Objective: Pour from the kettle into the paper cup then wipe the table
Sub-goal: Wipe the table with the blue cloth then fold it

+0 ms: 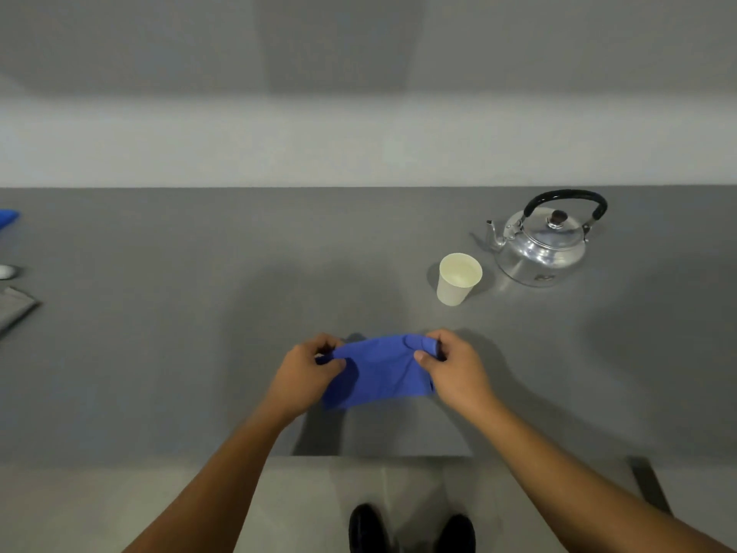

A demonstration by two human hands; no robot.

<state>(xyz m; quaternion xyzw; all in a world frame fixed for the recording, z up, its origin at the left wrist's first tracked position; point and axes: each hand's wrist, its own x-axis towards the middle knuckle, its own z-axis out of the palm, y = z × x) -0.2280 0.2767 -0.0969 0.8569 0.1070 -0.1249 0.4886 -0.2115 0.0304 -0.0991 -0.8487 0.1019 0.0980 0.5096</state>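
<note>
A blue cloth (379, 371) is stretched between both hands just above the grey table (199, 353), near its front edge. My left hand (305, 377) pinches the cloth's left end and my right hand (454, 367) pinches its right end. A shiny metal kettle (544, 243) with a black handle stands upright at the back right, spout pointing left. In front of the spout, to the kettle's left, stands a pale paper cup (458, 278), upright, with liquid visible inside. Both are well beyond my hands.
At the far left edge lie a blue item (8, 218), a small white object (7, 271) and a folded grey cloth (14, 309). A pale wall runs behind the table. My black shoes (410, 530) show on the floor below the front edge.
</note>
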